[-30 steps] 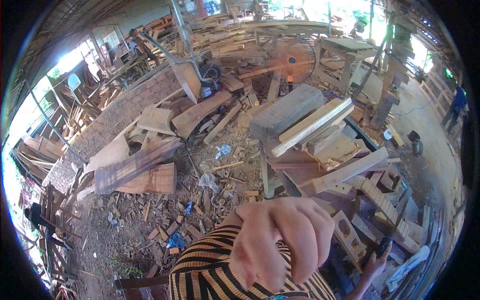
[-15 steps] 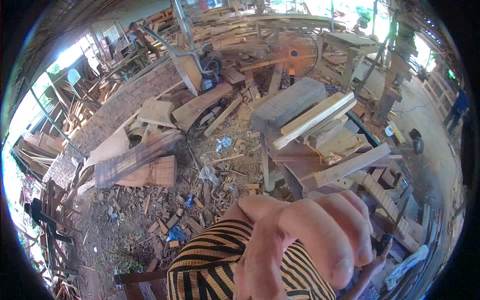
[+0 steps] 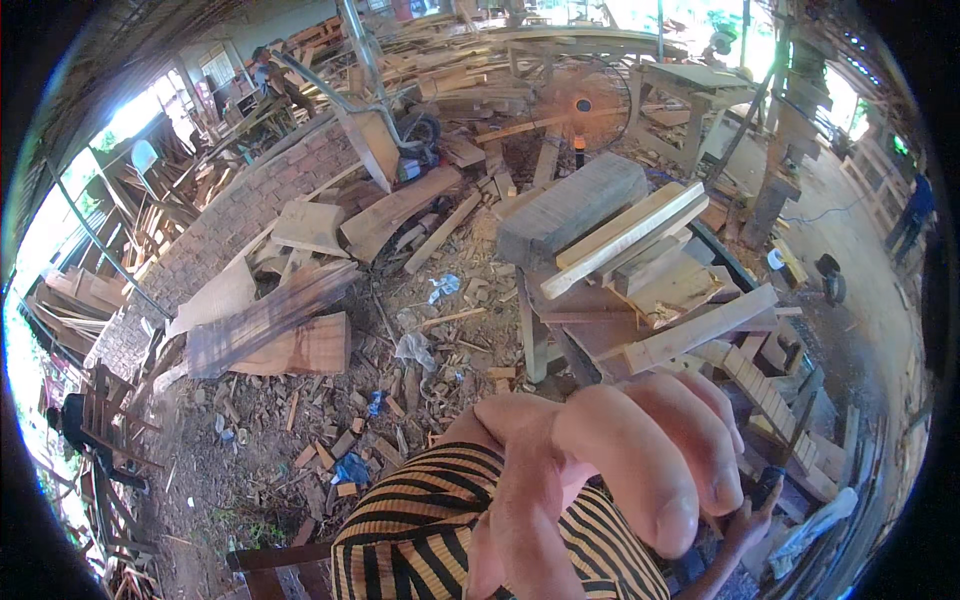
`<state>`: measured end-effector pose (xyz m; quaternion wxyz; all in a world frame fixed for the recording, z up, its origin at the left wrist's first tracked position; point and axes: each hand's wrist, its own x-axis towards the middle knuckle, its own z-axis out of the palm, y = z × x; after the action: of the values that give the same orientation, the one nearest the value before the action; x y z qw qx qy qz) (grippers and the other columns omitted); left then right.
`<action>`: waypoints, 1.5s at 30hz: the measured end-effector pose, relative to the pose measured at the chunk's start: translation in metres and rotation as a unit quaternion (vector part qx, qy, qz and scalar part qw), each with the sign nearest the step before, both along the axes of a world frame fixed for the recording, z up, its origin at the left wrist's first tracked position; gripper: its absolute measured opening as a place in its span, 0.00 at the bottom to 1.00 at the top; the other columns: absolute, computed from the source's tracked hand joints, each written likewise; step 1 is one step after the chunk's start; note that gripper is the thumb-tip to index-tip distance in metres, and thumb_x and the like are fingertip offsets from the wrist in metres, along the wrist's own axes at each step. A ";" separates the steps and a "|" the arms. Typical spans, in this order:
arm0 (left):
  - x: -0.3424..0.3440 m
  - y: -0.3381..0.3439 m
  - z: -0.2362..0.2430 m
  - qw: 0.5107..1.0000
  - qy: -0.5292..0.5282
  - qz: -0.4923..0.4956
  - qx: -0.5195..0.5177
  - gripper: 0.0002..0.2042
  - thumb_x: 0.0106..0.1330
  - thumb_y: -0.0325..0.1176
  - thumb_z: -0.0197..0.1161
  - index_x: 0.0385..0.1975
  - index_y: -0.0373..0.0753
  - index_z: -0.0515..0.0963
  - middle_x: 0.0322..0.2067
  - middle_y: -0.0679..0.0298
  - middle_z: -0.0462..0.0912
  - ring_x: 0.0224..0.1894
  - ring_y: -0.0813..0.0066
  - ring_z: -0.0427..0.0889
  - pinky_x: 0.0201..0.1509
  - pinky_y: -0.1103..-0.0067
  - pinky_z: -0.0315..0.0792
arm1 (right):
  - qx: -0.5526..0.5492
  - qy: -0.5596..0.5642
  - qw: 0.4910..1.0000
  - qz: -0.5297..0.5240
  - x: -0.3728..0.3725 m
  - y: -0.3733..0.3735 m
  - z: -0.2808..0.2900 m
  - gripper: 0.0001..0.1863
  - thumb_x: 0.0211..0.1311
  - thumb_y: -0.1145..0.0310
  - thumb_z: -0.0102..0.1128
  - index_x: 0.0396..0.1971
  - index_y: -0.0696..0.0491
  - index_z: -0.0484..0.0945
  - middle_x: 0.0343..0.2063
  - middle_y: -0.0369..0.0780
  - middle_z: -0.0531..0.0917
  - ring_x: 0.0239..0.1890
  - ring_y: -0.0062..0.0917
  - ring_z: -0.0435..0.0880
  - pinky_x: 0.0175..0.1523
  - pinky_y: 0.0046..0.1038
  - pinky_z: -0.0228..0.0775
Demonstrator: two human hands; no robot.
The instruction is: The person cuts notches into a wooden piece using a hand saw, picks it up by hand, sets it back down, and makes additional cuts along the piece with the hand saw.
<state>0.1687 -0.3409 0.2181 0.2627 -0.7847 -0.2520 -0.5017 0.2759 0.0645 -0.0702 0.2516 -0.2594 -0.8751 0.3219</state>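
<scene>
My left hand (image 3: 625, 450) is raised close in the lower middle, large in the picture. Its fingers bend loosely downward, with the thumb apart from them and nothing visible between. A yellow-and-black striped garment (image 3: 410, 500) shows behind and below it. Lower right, my right hand (image 3: 742, 532) is closed round the dark handle of a tool (image 3: 768, 486). A long, narrow dark blade rises from that handle; its exact kind is unclear. Partly hidden behind the left hand stands a low wooden bench (image 3: 585, 345) bearing timber pieces, among them a pale squared length (image 3: 700, 330).
A thick grey beam (image 3: 575, 205) lies across the bench's far end. Wood scraps litter the ground, with boards (image 3: 290, 345) on the left. Farther off are a wheelbarrow (image 3: 370, 145) and an orange-centred fan (image 3: 583, 107). A person (image 3: 912, 215) stands far right.
My left hand stays raised, its fingers shifting slightly and loosening a little. My right hand keeps hold of the tool. The whole view has moved only slightly.
</scene>
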 end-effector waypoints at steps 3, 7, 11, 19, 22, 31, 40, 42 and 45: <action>-0.003 0.011 0.010 0.999 0.013 -0.020 0.045 0.15 0.71 0.50 0.54 0.55 0.61 0.75 0.59 0.59 0.62 0.58 0.54 0.69 0.57 0.60 0.71 | -0.002 -0.051 0.998 -0.032 -0.002 -0.008 0.009 0.44 0.49 0.79 0.58 0.69 0.36 0.60 0.50 0.48 0.81 0.43 0.40 0.84 0.47 0.37 0.73; 0.013 0.013 0.018 0.999 -0.027 0.007 0.042 0.16 0.71 0.51 0.52 0.55 0.62 0.75 0.60 0.58 0.61 0.58 0.53 0.70 0.57 0.59 0.71 | 0.002 -0.015 1.000 -0.013 -0.001 -0.007 0.004 0.44 0.48 0.78 0.58 0.69 0.37 0.60 0.49 0.48 0.82 0.43 0.39 0.84 0.46 0.37 0.73; 0.057 0.015 0.009 0.971 -0.231 0.022 0.052 0.13 0.70 0.47 0.55 0.50 0.55 0.75 0.52 0.66 0.65 0.53 0.58 0.73 0.54 0.56 0.67 | 0.007 -0.041 0.999 -0.024 -0.001 -0.015 0.017 0.44 0.49 0.78 0.58 0.69 0.37 0.60 0.50 0.48 0.82 0.44 0.40 0.84 0.47 0.37 0.73; -0.004 0.012 0.013 0.995 0.095 -0.010 0.023 0.18 0.71 0.56 0.48 0.57 0.62 0.75 0.60 0.55 0.60 0.58 0.50 0.69 0.58 0.58 0.71 | -0.022 -0.033 0.999 -0.020 -0.002 -0.012 0.013 0.44 0.49 0.78 0.57 0.69 0.37 0.60 0.52 0.49 0.80 0.46 0.40 0.84 0.49 0.37 0.73; 0.040 0.011 0.008 0.981 -0.193 0.017 0.007 0.21 0.71 0.58 0.46 0.57 0.59 0.75 0.61 0.53 0.60 0.59 0.50 0.69 0.59 0.57 0.70 | -0.006 0.008 1.000 0.001 -0.001 -0.012 0.010 0.44 0.49 0.78 0.57 0.69 0.36 0.60 0.52 0.49 0.81 0.47 0.40 0.84 0.49 0.37 0.73; -0.011 0.017 0.007 0.997 0.078 -0.001 0.029 0.24 0.70 0.59 0.47 0.58 0.56 0.74 0.63 0.53 0.58 0.60 0.49 0.68 0.59 0.55 0.70 | -0.010 -0.029 0.999 -0.019 0.000 -0.014 0.019 0.44 0.48 0.79 0.56 0.69 0.35 0.60 0.53 0.49 0.80 0.48 0.39 0.83 0.49 0.36 0.73; 0.002 0.038 -0.013 0.982 -0.161 0.005 0.103 0.36 0.60 0.72 0.50 0.36 0.39 0.84 0.50 0.46 0.73 0.49 0.52 0.73 0.56 0.59 0.66 | -0.015 -0.028 0.999 -0.015 0.000 -0.007 0.010 0.44 0.48 0.81 0.55 0.69 0.36 0.60 0.57 0.47 0.78 0.50 0.37 0.82 0.51 0.34 0.73; -0.002 0.039 -0.018 0.982 -0.168 0.009 0.089 0.37 0.60 0.72 0.50 0.36 0.38 0.84 0.50 0.45 0.73 0.49 0.52 0.73 0.56 0.59 0.66 | -0.029 -0.038 0.999 -0.022 0.001 -0.004 0.007 0.44 0.48 0.81 0.56 0.69 0.36 0.60 0.57 0.47 0.78 0.50 0.37 0.82 0.51 0.34 0.73; -0.003 0.039 -0.019 0.982 -0.176 0.016 0.069 0.37 0.59 0.72 0.51 0.36 0.37 0.84 0.50 0.46 0.73 0.50 0.53 0.73 0.55 0.60 0.65 | -0.015 -0.001 1.000 -0.004 0.001 0.000 -0.001 0.44 0.49 0.80 0.56 0.69 0.37 0.60 0.56 0.47 0.78 0.49 0.37 0.82 0.51 0.34 0.73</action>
<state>0.1662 -0.3018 0.1992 0.2760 -0.6599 -0.2716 -0.6438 0.2769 0.0643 -0.0716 0.2477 -0.2672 -0.8694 0.3339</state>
